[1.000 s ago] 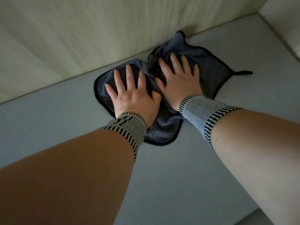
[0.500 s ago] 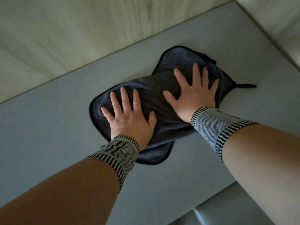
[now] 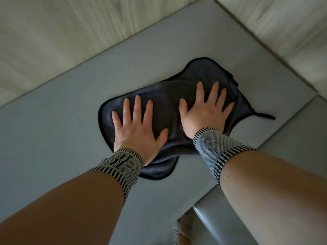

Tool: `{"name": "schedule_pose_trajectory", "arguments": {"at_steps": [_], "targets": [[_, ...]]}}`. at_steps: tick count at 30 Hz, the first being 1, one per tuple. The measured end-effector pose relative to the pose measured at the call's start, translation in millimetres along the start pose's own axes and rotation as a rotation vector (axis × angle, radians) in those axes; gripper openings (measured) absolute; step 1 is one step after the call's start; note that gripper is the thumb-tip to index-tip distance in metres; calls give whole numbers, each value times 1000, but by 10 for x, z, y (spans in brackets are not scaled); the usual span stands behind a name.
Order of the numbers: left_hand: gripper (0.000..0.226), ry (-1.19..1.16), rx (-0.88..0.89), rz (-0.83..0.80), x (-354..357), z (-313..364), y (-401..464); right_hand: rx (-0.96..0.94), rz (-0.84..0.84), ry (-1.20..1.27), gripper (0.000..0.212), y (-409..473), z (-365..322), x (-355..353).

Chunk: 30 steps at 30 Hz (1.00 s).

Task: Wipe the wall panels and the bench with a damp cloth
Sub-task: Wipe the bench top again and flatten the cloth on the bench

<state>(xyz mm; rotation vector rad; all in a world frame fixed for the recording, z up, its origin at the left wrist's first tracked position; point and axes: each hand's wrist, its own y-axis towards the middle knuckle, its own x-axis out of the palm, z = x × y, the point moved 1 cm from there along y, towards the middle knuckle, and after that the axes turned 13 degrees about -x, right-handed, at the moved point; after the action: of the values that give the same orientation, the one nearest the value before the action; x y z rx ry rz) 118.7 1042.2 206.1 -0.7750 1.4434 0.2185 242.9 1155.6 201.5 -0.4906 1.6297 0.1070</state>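
The cloth (image 3: 169, 96) looks soft, light, limp; left hand (image 3: 137, 128) and right hand (image 3: 205, 113) press it flat-fingered near the worktop's (image 3: 62, 112) far right corner; no grip closed; best driven under spread palms.

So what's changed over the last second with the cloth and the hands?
The cloth, bunched against the wall panel a second ago, has been pulled back from it across the bench and now lies flatter. The left hand and right hand slid back with it. Unchanged: both palms press flat on it, fingers spread, nothing gripped or released.
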Motion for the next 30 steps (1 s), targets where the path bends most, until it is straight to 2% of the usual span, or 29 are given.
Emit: {"name": "schedule_pose_trajectory", "arguments": {"at_steps": [6,12,16,18,20,21,25,27,30], "targets": [[90,24,147,-35,221,-297,-558,68,-17,4,79,-688,-191,152],[93,39,167,-102,431,-674,-1142,78,-55,27,81,-1424,-504,320],[102,39,190,-125,541,-873,-1462,7,-129,62,75,-1797,-676,289],[109,52,214,-162,581,-977,-1645,-76,-84,57,63,-1827,-637,145],[112,80,227,-207,633,-1063,-1807,-225,31,10,51,-1804,-552,63],[112,79,223,-224,653,-1100,-1861,-299,36,11,50,-1797,-511,72],[112,27,213,-203,714,-1114,-1882,-431,-185,-99,77,-1806,-371,305],[112,6,205,-126,692,-1101,-1841,-413,-183,-149,81,-1642,-363,325],[110,16,145,-190,626,-1014,-1695,-357,-132,-153,76,-1308,-394,295]]}}
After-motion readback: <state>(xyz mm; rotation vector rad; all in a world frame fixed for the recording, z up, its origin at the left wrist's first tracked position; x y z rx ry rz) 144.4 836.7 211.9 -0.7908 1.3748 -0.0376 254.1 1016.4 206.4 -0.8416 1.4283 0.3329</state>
